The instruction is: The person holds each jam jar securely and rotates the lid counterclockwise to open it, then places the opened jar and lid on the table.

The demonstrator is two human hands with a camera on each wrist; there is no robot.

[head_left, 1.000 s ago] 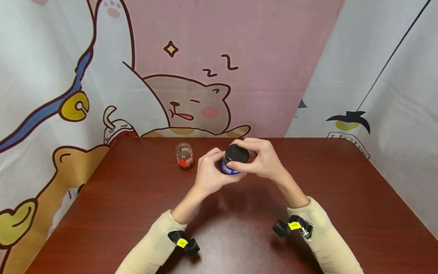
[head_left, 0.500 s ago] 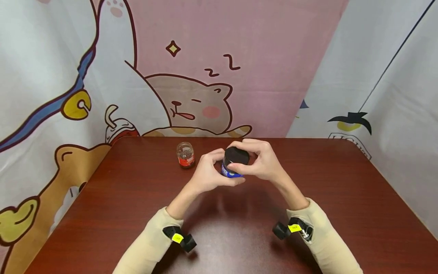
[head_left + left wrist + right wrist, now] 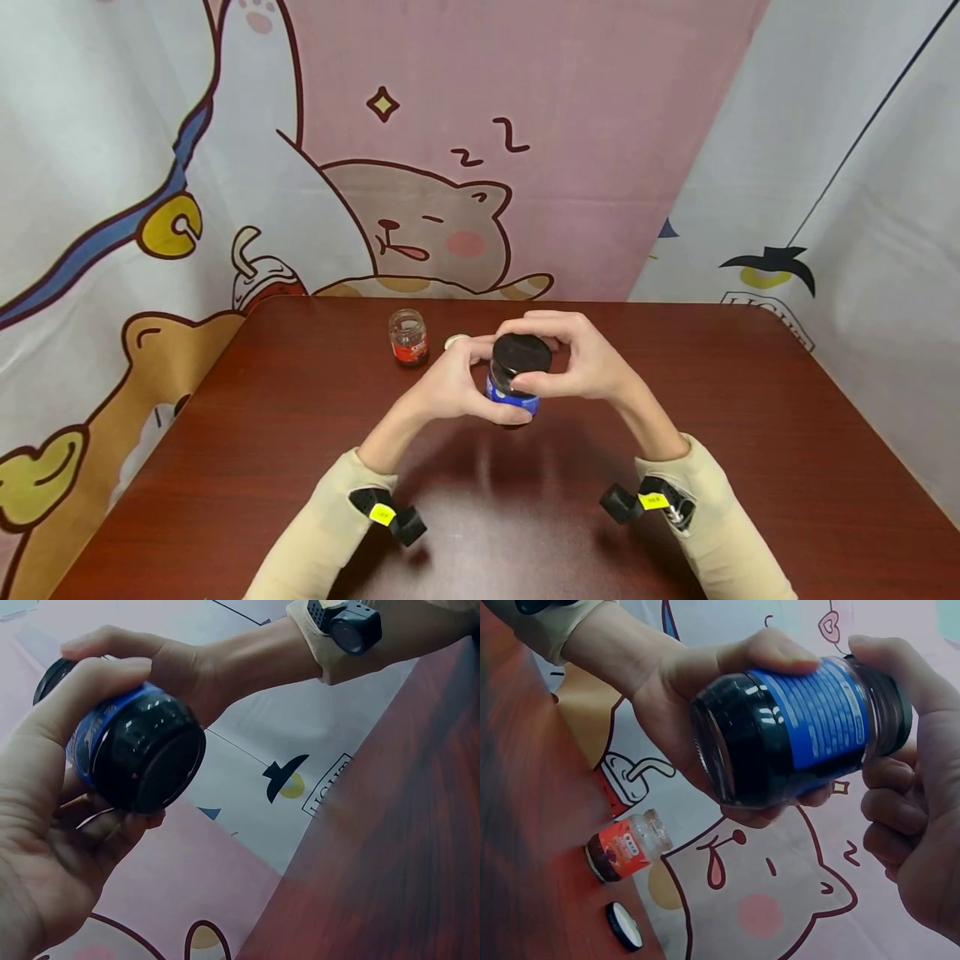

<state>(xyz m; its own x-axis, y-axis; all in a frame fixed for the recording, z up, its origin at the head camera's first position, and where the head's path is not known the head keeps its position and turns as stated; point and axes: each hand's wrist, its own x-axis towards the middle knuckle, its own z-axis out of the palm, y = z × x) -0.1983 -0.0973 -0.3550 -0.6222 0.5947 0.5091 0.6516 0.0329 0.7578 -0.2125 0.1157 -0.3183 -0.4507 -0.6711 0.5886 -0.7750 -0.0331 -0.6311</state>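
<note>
Two jars are in view. The larger one, a dark jar (image 3: 513, 387) of smooth glossy glass with a round body, a blue printed label and a black ribbed lid (image 3: 521, 352), is held up off the table (image 3: 750, 433) between both hands, near the middle of the head view. The left hand (image 3: 450, 387) wraps its fingers and thumb around the body from the 9 o'clock side; in the right wrist view the thumb lies across the top of the label and the fingers cup underneath. The right hand (image 3: 581, 362) curls its fingers and thumb around the lid from the 3 o'clock side. In both wrist views the jar lies tilted almost on its side, its shiny round base toward the cameras.

The second is a small clear jar (image 3: 408, 337) with a red label, standing upright and open on the table at about 10 o'clock from the held jar, well apart from it. Just beside it, toward 3 o'clock, one small round cap (image 3: 453, 340) lies flat; the right wrist view shows it with a dark rim and a pale face.

The table is reddish-brown wood grain with a soft sheen and rounded far corners. Cloth hangings close it in on three sides: a pink one with a sleeping cartoon animal at 12 o'clock, pale ones with cartoon drawings at 9 and 3 o'clock. Both arms wear beige sleeves (image 3: 330, 533), each with one black wrist camera carrying a yellow tag.
</note>
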